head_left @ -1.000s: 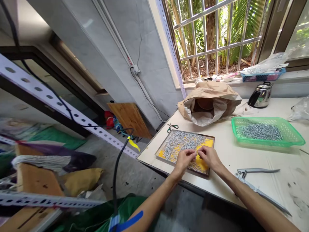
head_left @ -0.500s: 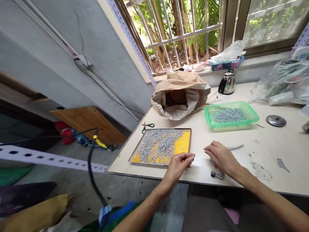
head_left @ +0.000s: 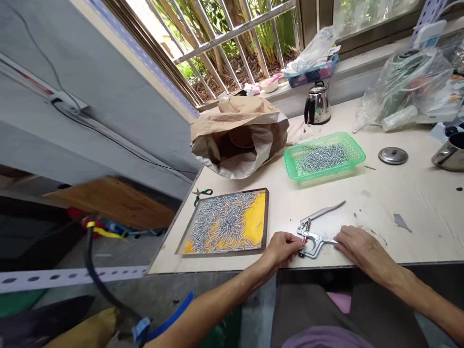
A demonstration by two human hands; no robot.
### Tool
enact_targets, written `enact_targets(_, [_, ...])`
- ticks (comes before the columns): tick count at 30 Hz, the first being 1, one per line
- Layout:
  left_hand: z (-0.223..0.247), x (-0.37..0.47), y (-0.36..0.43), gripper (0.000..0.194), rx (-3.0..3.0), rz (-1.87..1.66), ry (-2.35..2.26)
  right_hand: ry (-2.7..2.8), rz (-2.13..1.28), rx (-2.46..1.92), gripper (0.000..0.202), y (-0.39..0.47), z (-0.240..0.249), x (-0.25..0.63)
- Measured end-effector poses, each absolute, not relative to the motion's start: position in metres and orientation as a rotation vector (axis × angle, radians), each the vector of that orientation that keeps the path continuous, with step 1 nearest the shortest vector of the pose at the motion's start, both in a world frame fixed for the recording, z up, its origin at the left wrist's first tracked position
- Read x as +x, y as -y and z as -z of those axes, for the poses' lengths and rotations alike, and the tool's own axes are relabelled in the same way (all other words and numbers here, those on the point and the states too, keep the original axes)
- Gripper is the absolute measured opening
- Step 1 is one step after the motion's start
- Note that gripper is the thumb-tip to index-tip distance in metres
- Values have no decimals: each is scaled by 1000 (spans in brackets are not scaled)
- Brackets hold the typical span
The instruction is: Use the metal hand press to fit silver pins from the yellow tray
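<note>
A metal hand press plier (head_left: pixel 314 232) lies on the pale table (head_left: pixel 398 203) near its front edge, handles spread toward the right. My left hand (head_left: pixel 283 248) has its fingertips at the tool's jaw, pinched on something too small to make out. My right hand (head_left: pixel 360 246) rests on the lower handle. Left of the hands sits a framed yellow tray (head_left: pixel 259 220) covered with several small metal pins (head_left: pixel 221 222).
A green plastic basket (head_left: pixel 357 152) of metal pins stands behind the plier. An open brown paper sack (head_left: pixel 237 137), small scissors (head_left: pixel 201 194), a steel kettle (head_left: pixel 318 104), a round lid (head_left: pixel 393 155), a steel pot (head_left: pixel 449 153) and plastic bags (head_left: pixel 406 89) lie around.
Both hands left the yellow tray and moved right to the plier. The left hand brought its pinched fingers to the jaw; the right hand settled on the handle. The view swung right.
</note>
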State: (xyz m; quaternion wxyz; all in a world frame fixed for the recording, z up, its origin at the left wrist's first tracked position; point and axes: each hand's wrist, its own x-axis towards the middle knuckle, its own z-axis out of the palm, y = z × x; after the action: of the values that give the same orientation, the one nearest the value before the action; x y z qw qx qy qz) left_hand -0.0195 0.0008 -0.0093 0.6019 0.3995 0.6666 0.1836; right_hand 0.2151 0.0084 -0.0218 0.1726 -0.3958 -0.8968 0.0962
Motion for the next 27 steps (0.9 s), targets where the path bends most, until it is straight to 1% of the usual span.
enact_targets(7, [6, -23, -12, 35, 887, -180, -1572, 2509, -246, -1116, 28, -10, 27, 213])
enact_targets(15, [2, -23, -24, 36, 913, 28, -1516, 2561, -282, -1056, 26, -10, 20, 214])
enact_targets(17, [1, -22, -24, 38, 913, 65, -1514, 2594, -321, -1056, 23, -11, 20, 215])
enact_targets(19, [-1, -20, -23, 39, 906, 91, -1510, 2612, -338, -1062, 9, -15, 23, 219])
enact_targets(20, [-1, -19, -21, 39, 899, 96, -1513, 2617, -331, -1064, 8, -19, 25, 221])
enact_targets(23, [0, -17, -17, 39, 885, 86, -1537, 2653, -304, -1044, 60, -34, 31, 227])
enact_targets(24, [1, -17, -15, 39, 888, 78, -1543, 2678, -319, -1025, 72, -41, 33, 228])
enact_targets(27, [4, -19, -12, 41, 902, 77, -1550, 2731, -418, -973, 88, -58, 37, 231])
